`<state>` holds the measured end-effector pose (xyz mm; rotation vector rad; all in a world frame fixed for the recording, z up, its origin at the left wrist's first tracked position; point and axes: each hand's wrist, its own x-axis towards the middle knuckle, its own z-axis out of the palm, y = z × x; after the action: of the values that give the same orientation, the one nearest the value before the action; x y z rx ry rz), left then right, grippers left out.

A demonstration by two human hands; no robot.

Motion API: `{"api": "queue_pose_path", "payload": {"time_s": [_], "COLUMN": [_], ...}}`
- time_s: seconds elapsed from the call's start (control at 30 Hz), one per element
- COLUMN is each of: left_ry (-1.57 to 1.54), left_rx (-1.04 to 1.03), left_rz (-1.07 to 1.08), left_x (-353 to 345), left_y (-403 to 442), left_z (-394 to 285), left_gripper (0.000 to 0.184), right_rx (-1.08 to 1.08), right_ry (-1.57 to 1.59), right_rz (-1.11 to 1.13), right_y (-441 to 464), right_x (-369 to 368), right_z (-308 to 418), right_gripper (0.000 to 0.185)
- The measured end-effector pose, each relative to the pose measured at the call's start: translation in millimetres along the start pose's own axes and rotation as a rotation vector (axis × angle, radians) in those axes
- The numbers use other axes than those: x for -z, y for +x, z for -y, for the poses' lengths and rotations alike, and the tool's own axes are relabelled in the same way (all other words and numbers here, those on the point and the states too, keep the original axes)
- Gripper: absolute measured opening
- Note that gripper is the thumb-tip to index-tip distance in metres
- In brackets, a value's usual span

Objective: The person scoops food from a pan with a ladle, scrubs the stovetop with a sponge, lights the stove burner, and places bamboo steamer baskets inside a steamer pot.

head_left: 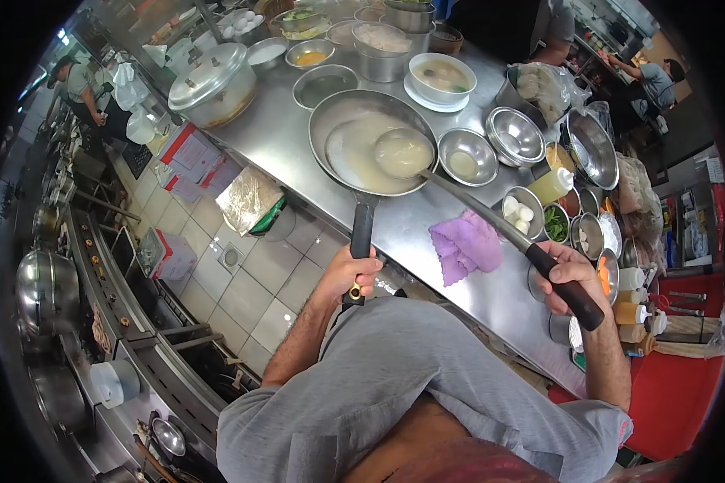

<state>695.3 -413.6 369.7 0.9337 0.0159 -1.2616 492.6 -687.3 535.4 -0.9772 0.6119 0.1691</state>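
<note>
My left hand (351, 274) is wrapped round the black handle of a frying pan (321, 133), which rests on or just over the steel counter's edge. Pale, cloudy liquid covers part of the pan's bottom. In my right hand (570, 278) is the dark grip of a long-handled ladle (479, 208). Its bowl sits inside the pan, filled with the same pale liquid. Close to the pan's right side stands a small steel bowl (467, 158) with a little liquid in it. A crumpled purple cloth (467, 245) lies between my hands on the counter.
Behind the pan, a white bowl of soup (441, 74) stands on a plate. A large lidded pot (213, 84) is at the left. Ingredient bowls and squeeze bottles (552, 187) crowd the right. Stoves (137, 298) line the left side. Other people (84, 92) work farther off.
</note>
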Motion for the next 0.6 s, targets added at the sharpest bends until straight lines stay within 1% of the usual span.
{"api": "queue_pose_path", "payload": {"time_s": [0.03,0.1,0.23,0.4,0.47,0.6], "left_ry": [0.002,0.000,-0.010,-0.032,-0.029,-0.013], "left_rx": [0.004,-0.006,-0.015,-0.013,-0.016,-0.035], "left_rz": [0.001,-0.027,-0.016,-0.022,-0.015,-0.008], "left_x": [-1.2,-3.8,-5.7,-5.7,-5.8,-4.8], "left_y": [0.2,0.0,-1.1,-0.4,-1.8,-1.3], "left_z": [0.7,1.5,2.3,5.3,4.3,5.6], "left_gripper": [0.022,0.022,0.023,0.022,0.021,0.020], "right_rx": [0.000,-0.009,0.008,0.019,0.046,0.123], "right_ry": [0.003,0.171,0.238,0.234,0.232,0.161], "right_rz": [-0.002,0.001,0.086,0.093,0.120,0.090], "right_y": [-2.1,-5.8,-4.2,2.0,7.2,19.3], "right_x": [-3.6,-16.3,-29.8,-38.6,-39.5,-40.1], "right_z": [-2.5,-7.1,-10.0,3.1,11.4,30.2], "right_gripper": [0.044,0.045,0.042,0.038,0.036,0.035]}}
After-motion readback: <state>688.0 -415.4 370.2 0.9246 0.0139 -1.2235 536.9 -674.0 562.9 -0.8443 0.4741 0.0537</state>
